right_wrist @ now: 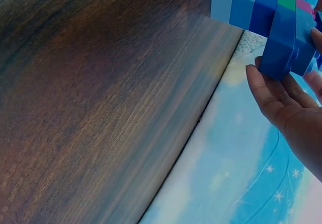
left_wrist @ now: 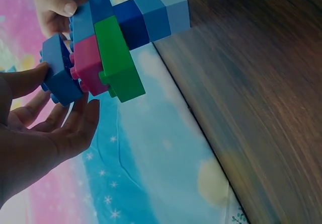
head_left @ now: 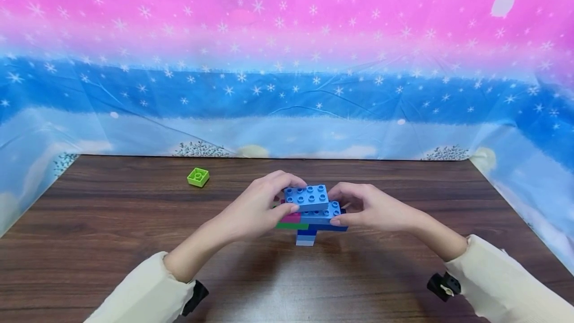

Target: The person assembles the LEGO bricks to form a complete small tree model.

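Note:
A toy-brick structure (head_left: 306, 238) stands upright on the table. Its narrow column of blue bricks carries a wider top, with a green brick (left_wrist: 119, 60) under a pink brick (left_wrist: 89, 63) on the left and blue bricks on the right. My left hand (head_left: 257, 206) pinches a blue eight-stud brick (head_left: 309, 197) between thumb and fingers. That brick sits tilted just over the pink one, with a gap visible in the left wrist view. At the other end, my right hand (head_left: 378, 208) holds the structure's upper blue brick (head_left: 320, 217), thumb in front and fingers behind.
A lime-green brick (head_left: 198, 177) lies at the back left of the brown wooden table (head_left: 125, 223), hollow side up. Behind the table's far edge hangs a pink and blue snowflake cloth (head_left: 287, 93), which also runs along both sides.

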`<state>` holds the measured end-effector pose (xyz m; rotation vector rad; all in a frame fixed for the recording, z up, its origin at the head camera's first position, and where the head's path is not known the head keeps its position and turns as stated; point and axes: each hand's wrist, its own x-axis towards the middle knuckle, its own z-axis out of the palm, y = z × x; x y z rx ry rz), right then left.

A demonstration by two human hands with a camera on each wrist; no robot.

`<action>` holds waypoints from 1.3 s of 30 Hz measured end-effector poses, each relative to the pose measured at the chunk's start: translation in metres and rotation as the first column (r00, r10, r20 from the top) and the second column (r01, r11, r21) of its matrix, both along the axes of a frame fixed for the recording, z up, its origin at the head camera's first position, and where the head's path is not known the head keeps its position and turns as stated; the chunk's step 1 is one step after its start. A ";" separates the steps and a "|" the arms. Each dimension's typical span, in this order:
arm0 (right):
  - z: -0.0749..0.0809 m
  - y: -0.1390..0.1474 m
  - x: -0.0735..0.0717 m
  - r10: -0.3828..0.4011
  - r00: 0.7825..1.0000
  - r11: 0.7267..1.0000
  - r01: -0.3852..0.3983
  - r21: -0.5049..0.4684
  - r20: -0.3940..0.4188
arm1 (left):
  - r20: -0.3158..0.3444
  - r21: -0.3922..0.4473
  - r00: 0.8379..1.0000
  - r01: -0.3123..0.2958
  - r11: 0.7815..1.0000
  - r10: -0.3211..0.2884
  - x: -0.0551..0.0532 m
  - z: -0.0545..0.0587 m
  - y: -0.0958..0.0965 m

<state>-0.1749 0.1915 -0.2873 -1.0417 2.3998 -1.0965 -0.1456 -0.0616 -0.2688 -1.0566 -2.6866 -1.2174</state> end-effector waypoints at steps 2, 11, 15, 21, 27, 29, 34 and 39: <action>0.000 0.000 0.000 0.009 1.000 1.000 -0.009 -0.009 0.006 | -0.011 -0.007 1.000 0.005 1.000 -0.006 -0.001 0.000 0.002; 0.000 0.001 0.000 0.029 1.000 0.999 -0.029 -0.030 0.002 | -0.009 -0.031 1.000 0.011 0.999 -0.011 0.000 0.000 0.009; -0.001 0.001 0.001 0.026 1.000 0.999 -0.026 -0.029 0.008 | -0.014 -0.048 1.000 -0.017 0.999 0.017 0.000 -0.002 0.010; -0.001 0.001 0.000 0.016 1.000 1.000 -0.016 -0.024 0.013 | 0.022 -0.049 0.998 -0.061 0.997 0.062 0.000 -0.004 0.008; -0.001 0.001 0.000 0.011 1.000 1.000 -0.011 -0.017 0.000 | 0.085 -0.025 0.993 -0.081 0.996 0.083 0.000 -0.008 0.006; -0.002 0.001 0.001 0.008 1.000 1.000 -0.008 -0.013 -0.006 | 0.106 -0.013 0.991 -0.082 0.997 0.083 -0.001 -0.010 0.005; -0.001 0.001 0.001 -0.001 1.000 1.000 0.001 -0.008 -0.012 | 0.159 0.013 0.985 -0.071 0.997 0.068 -0.002 -0.013 0.002; 0.000 0.001 0.002 -0.006 1.000 1.000 0.006 0.000 -0.007 | 0.200 0.034 0.978 -0.072 0.997 0.064 -0.002 -0.015 0.000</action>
